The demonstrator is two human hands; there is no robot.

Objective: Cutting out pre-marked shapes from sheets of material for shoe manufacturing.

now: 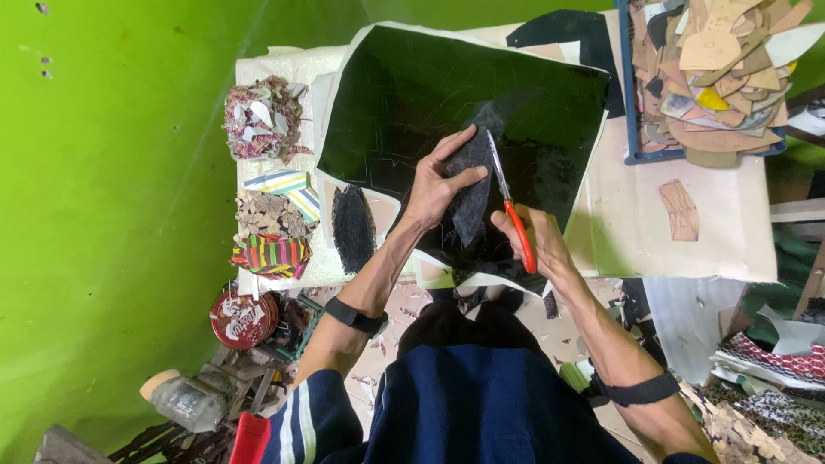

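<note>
At the centre of the worktop [730, 232] lies a large black sheet [412, 94], glossy, with faint pale outlines scribed across it at about nine o'clock from the hands. The left hand [434, 185] presses flat on a dark, leaf-shaped pattern piece [471, 193] laid on the sheet's lower middle, its fingers spread apart and bearing down on the piece, thumb reaching toward three o'clock. The right hand [534, 245] sits at four o'clock from the left, its fingers closed around the orange handles of a pair of scissors [509, 202], whose blades run up along the piece's right edge toward twelve o'clock. Whether the blades are parted or together cannot be told. Judging by how things lie, the cutting looks partly done: a finished dark leaf shape [353, 228] already rests at nine o'clock from the left hand, just beside the sheet, and the sheet's lower edge looks ragged where shapes seem to have come out; much of the upper sheet remains whole, so a good deal seems left. At the far left, around nine o'clock, are heaps of small patterned offcuts [262, 116] and a striped bundle [271, 255]; at one o'clock a blue tray [630, 103] holds piled tan templates, and one loose tan template [679, 210] lies at three o'clock.
</note>
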